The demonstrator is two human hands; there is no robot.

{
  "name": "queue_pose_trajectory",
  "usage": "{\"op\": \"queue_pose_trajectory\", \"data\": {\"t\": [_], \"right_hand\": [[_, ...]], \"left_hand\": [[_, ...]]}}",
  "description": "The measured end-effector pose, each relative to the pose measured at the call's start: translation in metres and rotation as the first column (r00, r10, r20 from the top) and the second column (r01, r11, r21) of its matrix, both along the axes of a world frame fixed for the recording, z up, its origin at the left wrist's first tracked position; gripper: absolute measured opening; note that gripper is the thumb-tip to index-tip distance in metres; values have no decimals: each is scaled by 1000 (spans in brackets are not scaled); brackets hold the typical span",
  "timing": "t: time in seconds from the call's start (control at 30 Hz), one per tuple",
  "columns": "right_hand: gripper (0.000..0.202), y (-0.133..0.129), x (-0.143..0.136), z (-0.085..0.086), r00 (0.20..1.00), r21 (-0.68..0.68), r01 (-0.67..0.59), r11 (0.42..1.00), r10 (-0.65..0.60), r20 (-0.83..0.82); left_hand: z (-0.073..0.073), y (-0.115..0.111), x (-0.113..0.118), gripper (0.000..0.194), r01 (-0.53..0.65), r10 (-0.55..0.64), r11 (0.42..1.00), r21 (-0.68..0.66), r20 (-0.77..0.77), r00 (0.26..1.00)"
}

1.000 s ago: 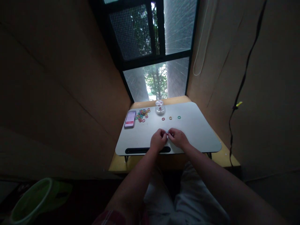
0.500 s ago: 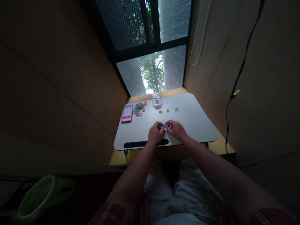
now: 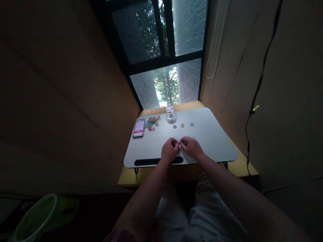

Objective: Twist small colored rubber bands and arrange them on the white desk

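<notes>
Left hand and right hand pinch a mostly hidden object, nearer than the jar. The jar's contents are unclear.

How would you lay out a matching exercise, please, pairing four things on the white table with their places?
Things
1. Phone
2. Clear container
3. Black slot
4. Separate green ring

Places
A. Along the edge of the white table nearest the person
B. At the right end of the row of three rings
C. By the table's left edge
D. Near the table's far edge, towards the window

Right pairs: 1-C, 2-D, 3-A, 4-B
</notes>
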State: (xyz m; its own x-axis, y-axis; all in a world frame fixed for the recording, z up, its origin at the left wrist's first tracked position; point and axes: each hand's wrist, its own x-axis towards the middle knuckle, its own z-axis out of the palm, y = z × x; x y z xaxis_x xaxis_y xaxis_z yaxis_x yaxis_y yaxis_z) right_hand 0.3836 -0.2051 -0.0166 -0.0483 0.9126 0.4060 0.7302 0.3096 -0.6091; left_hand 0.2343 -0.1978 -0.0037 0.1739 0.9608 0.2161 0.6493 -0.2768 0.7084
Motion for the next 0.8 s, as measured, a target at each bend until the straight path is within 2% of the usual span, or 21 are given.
{"op": "queue_pose_trajectory", "data": {"t": [0.23, 0.47, 0.57, 0.8], "right_hand": [[12, 0, 1, -3, 999, -1, -31, 1000, 31, -20], [20, -1, 2, -1, 989, -39, -73, 997, 67, -135], [17, 0, 2, -2, 990, -27, -92, 995, 88, -108], [9, -2, 1, 1, 997, -22, -46, 999, 45, -58]], "left_hand": [[-8, 2, -1, 14, -32, 32, 1000, 0, 46, 998], [-6, 1, -2, 11, -10, 10, 1000, 7, 7, 1000], [-5, 1, -2, 12, 4, -4, 1000, 4, -22, 1000], [-4, 0, -2, 13, 2, -2, 1000, 3, -54, 999]]}}
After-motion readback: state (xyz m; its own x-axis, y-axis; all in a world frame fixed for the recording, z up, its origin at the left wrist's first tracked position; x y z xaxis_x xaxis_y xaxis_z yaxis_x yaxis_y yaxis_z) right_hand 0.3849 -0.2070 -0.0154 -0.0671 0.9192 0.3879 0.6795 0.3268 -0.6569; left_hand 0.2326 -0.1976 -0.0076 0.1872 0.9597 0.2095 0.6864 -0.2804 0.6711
